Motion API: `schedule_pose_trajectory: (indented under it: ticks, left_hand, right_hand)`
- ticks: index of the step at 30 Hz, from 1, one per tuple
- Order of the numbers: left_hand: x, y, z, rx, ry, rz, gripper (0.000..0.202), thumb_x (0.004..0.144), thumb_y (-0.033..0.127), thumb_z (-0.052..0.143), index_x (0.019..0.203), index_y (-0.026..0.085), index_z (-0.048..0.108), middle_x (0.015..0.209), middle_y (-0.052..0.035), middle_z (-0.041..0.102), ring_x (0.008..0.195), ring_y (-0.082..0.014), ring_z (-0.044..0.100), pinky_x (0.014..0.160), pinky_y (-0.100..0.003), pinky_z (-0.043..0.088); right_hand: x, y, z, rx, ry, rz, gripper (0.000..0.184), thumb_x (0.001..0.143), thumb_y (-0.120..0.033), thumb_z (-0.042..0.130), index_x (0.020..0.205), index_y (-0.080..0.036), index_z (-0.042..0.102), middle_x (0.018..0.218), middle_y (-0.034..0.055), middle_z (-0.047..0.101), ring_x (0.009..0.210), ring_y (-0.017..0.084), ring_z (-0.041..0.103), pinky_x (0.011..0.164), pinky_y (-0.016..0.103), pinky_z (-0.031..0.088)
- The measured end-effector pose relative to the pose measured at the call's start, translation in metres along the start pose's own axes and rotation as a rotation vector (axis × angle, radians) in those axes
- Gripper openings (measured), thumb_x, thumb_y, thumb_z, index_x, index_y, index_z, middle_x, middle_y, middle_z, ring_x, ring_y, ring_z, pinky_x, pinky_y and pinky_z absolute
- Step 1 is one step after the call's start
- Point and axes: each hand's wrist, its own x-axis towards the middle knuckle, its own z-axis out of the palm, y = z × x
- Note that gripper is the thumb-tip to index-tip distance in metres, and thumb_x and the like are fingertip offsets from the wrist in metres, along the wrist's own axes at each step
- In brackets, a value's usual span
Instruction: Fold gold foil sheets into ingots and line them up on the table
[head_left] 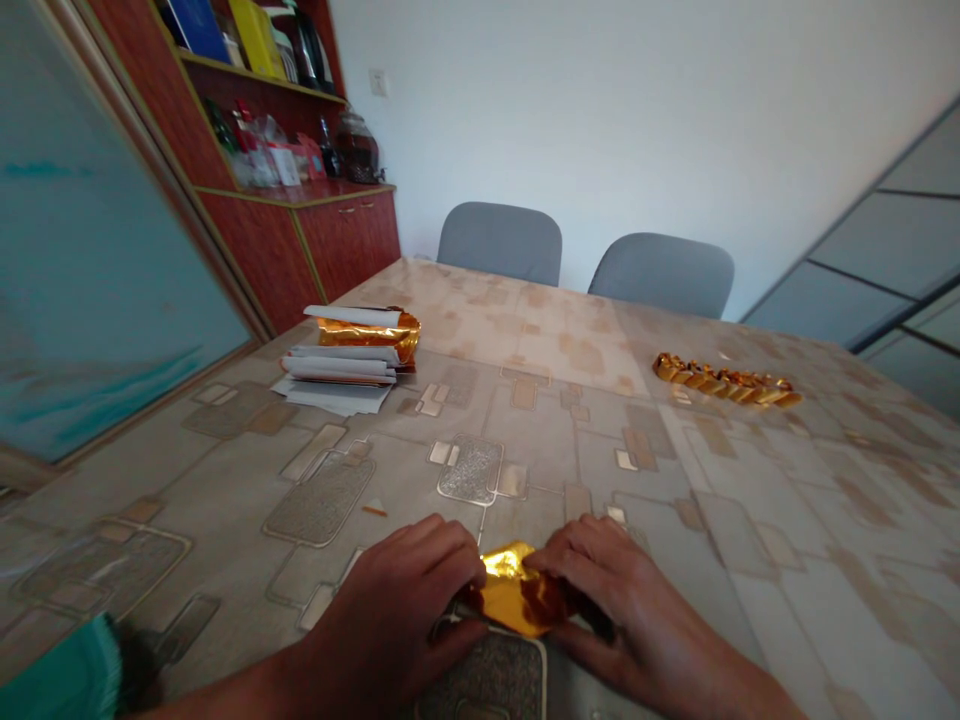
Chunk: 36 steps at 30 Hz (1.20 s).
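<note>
A crumpled piece of gold foil paper (517,592) lies on the patterned table (570,400) close to its near edge. My left hand (401,610) presses on its left side with bent fingers, thumb underneath. My right hand (611,600) grips its right side, fingers curled over the foil. Both hands hold the same piece between them.
A stack of white-backed gold foil sheets (352,355) sits at the far left of the table. A row of folded gold foil pieces (724,382) lies at the far right. Two grey chairs (585,255) stand behind the table. A red-brown cabinet (300,230) is at the left.
</note>
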Motion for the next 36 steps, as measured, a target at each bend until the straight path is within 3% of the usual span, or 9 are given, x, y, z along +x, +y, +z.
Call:
schedule_pose_trajectory:
  ticks: [9, 17, 20, 24, 28, 30, 36]
  left_hand:
    - [0.002, -0.003, 0.003, -0.040, 0.028, -0.025, 0.016, 0.078, 0.010, 0.071, 0.087, 0.021, 0.063, 0.093, -0.0016, 0.062, 0.085, -0.0217, 0.057, 0.071, -0.031, 0.040]
    - [0.003, -0.005, 0.002, -0.052, 0.059, 0.006, 0.008, 0.091, 0.014, 0.062, 0.085, 0.019, 0.063, 0.091, -0.0027, 0.063, 0.084, -0.0208, 0.057, 0.071, -0.031, 0.041]
    - [0.003, -0.005, 0.002, -0.048, 0.055, 0.014, 0.011, 0.096, 0.024, 0.060, 0.086, 0.019, 0.063, 0.090, -0.0035, 0.063, 0.083, -0.0213, 0.056, 0.070, -0.032, 0.041]
    - [0.002, -0.001, 0.002, 0.026, 0.049, 0.021, 0.027, 0.082, 0.041, 0.078, 0.088, 0.019, 0.063, 0.091, -0.0047, 0.063, 0.082, -0.0244, 0.055, 0.067, -0.033, 0.039]
    - [0.002, 0.001, 0.006, 0.125, 0.074, 0.131, 0.006, 0.090, 0.018, 0.064, 0.094, 0.021, 0.063, 0.088, -0.0025, 0.064, 0.076, -0.0213, 0.054, 0.065, -0.032, 0.036]
    - [0.002, 0.000, 0.008, 0.135, 0.075, 0.155, 0.012, 0.093, 0.010, 0.055, 0.089, 0.020, 0.063, 0.083, -0.0020, 0.064, 0.073, -0.0195, 0.053, 0.064, -0.031, 0.036]
    - [0.004, -0.001, 0.006, 0.031, 0.062, 0.059, 0.015, 0.096, 0.014, 0.052, 0.084, 0.019, 0.060, 0.086, -0.0030, 0.064, 0.078, -0.0191, 0.056, 0.069, -0.029, 0.042]
  right_hand:
    - [0.005, 0.001, 0.002, 0.022, 0.050, 0.007, 0.007, 0.093, -0.014, 0.064, 0.094, -0.021, 0.062, 0.095, 0.0028, 0.065, 0.089, 0.021, 0.058, 0.078, 0.035, 0.042]
    - [0.006, 0.009, 0.006, 0.057, 0.107, -0.019, 0.012, 0.099, -0.020, 0.058, 0.090, -0.021, 0.066, 0.087, 0.0021, 0.067, 0.083, 0.020, 0.060, 0.074, 0.033, 0.040]
    - [0.007, 0.010, 0.007, 0.068, 0.124, -0.006, 0.017, 0.100, -0.022, 0.056, 0.086, -0.020, 0.066, 0.083, 0.0024, 0.067, 0.079, 0.019, 0.060, 0.072, 0.033, 0.041]
    - [0.009, 0.008, 0.006, 0.071, 0.134, 0.015, 0.021, 0.100, -0.024, 0.056, 0.082, -0.019, 0.066, 0.079, 0.0026, 0.067, 0.076, 0.019, 0.059, 0.070, 0.032, 0.041]
    - [0.007, 0.004, 0.003, -0.004, 0.112, -0.036, 0.023, 0.102, -0.025, 0.053, 0.087, -0.020, 0.070, 0.082, 0.0041, 0.068, 0.079, 0.020, 0.060, 0.071, 0.034, 0.042]
    - [0.006, 0.002, 0.003, -0.049, 0.107, -0.067, 0.022, 0.102, -0.025, 0.053, 0.091, -0.022, 0.071, 0.084, 0.0041, 0.069, 0.079, 0.020, 0.060, 0.072, 0.035, 0.041]
    - [0.006, 0.004, 0.004, 0.050, 0.123, -0.002, 0.007, 0.096, -0.022, 0.062, 0.096, -0.022, 0.070, 0.087, 0.0022, 0.071, 0.081, 0.019, 0.063, 0.073, 0.032, 0.042]
